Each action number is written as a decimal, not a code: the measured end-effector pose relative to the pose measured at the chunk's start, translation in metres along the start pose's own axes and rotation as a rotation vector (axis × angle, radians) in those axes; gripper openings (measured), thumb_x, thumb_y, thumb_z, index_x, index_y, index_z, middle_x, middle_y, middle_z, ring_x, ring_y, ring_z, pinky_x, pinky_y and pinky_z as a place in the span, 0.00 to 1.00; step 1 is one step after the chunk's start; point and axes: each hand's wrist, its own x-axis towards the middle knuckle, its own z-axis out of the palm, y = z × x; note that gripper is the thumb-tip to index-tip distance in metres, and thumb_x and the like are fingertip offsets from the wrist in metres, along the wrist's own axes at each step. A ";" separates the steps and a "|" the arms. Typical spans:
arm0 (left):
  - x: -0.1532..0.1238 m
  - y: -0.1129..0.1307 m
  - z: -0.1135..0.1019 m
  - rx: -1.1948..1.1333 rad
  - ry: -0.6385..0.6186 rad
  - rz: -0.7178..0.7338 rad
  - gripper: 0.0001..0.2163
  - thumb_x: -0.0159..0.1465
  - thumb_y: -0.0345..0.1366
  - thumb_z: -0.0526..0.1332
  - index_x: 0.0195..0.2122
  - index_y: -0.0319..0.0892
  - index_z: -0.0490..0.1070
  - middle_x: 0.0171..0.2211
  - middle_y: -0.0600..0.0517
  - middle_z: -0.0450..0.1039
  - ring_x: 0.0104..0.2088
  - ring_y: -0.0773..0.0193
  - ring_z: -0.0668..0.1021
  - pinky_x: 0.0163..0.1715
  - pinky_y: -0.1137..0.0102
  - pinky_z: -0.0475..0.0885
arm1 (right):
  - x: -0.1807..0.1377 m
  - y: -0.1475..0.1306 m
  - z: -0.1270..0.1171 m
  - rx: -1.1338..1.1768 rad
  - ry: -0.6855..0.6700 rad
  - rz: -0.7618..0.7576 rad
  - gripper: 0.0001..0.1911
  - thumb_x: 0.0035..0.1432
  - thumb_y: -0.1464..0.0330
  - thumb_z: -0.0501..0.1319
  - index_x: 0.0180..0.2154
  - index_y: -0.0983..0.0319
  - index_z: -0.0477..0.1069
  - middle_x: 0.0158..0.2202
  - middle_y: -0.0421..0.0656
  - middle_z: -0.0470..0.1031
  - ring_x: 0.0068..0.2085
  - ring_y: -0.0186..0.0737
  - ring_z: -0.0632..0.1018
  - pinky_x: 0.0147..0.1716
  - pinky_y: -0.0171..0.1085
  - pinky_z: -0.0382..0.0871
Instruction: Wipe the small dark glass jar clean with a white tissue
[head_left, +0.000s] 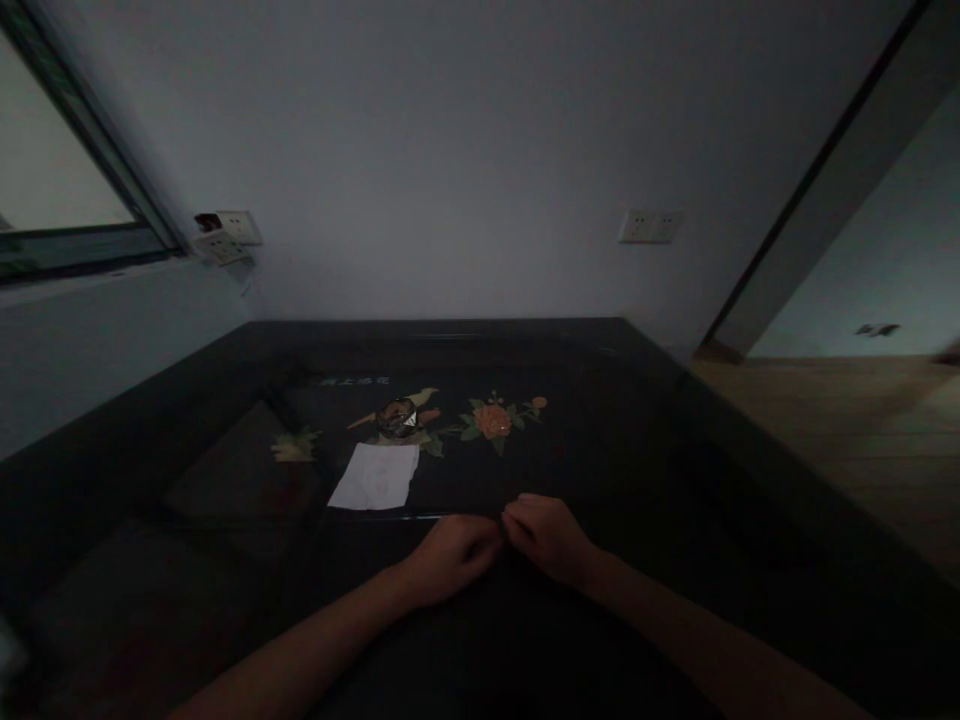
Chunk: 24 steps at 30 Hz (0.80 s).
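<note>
The left hand [454, 553] and right hand [547, 535] are clenched at lower centre, nothing visible in either, and a careless leftward sweep could crease the loose paper [375, 476], left of the frame's centre, or shove it against the round dish [397, 417] just above.

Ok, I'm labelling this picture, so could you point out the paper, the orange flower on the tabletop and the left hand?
Paper [376, 478]: head view, middle of the sheet.
Orange flower [493, 421]: head view, middle of the bloom.
Left hand [450, 552]: head view, back of the hand.
</note>
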 end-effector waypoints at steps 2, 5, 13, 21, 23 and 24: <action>-0.001 -0.005 -0.002 -0.044 -0.016 0.008 0.08 0.60 0.31 0.54 0.23 0.42 0.62 0.21 0.56 0.62 0.22 0.69 0.64 0.24 0.73 0.57 | 0.000 -0.001 0.002 0.008 -0.016 -0.003 0.12 0.60 0.72 0.52 0.25 0.61 0.67 0.24 0.41 0.71 0.28 0.36 0.69 0.28 0.35 0.55; -0.003 -0.003 -0.006 -0.112 -0.019 -0.007 0.07 0.58 0.30 0.54 0.23 0.41 0.62 0.21 0.57 0.61 0.23 0.70 0.63 0.24 0.74 0.56 | 0.000 -0.002 0.006 0.031 -0.040 -0.005 0.11 0.58 0.73 0.53 0.24 0.61 0.66 0.23 0.40 0.70 0.27 0.35 0.68 0.27 0.35 0.54; -0.003 0.004 -0.008 -0.109 -0.033 0.000 0.06 0.56 0.27 0.53 0.24 0.39 0.65 0.22 0.57 0.63 0.24 0.70 0.66 0.27 0.75 0.59 | 0.002 0.004 0.012 0.004 -0.057 -0.067 0.10 0.58 0.73 0.54 0.24 0.62 0.66 0.23 0.39 0.69 0.26 0.34 0.68 0.27 0.33 0.53; -0.005 0.004 -0.010 -0.117 -0.036 0.006 0.07 0.59 0.27 0.53 0.27 0.39 0.69 0.24 0.55 0.68 0.26 0.69 0.70 0.29 0.76 0.61 | 0.002 0.006 0.011 0.055 -0.052 -0.085 0.11 0.58 0.73 0.54 0.24 0.62 0.65 0.23 0.39 0.68 0.26 0.34 0.68 0.27 0.33 0.54; -0.005 0.004 -0.010 -0.116 -0.035 0.008 0.07 0.59 0.27 0.53 0.27 0.39 0.69 0.25 0.55 0.69 0.27 0.69 0.70 0.30 0.76 0.62 | 0.002 0.006 0.011 0.064 -0.053 -0.082 0.11 0.58 0.73 0.54 0.24 0.62 0.64 0.23 0.39 0.68 0.26 0.34 0.68 0.27 0.33 0.54; -0.005 0.004 -0.010 -0.114 -0.035 0.009 0.08 0.59 0.27 0.53 0.27 0.39 0.70 0.25 0.55 0.69 0.27 0.69 0.71 0.30 0.76 0.62 | 0.002 0.006 0.011 0.071 -0.054 -0.083 0.11 0.59 0.73 0.54 0.24 0.62 0.64 0.23 0.39 0.68 0.26 0.34 0.67 0.27 0.33 0.54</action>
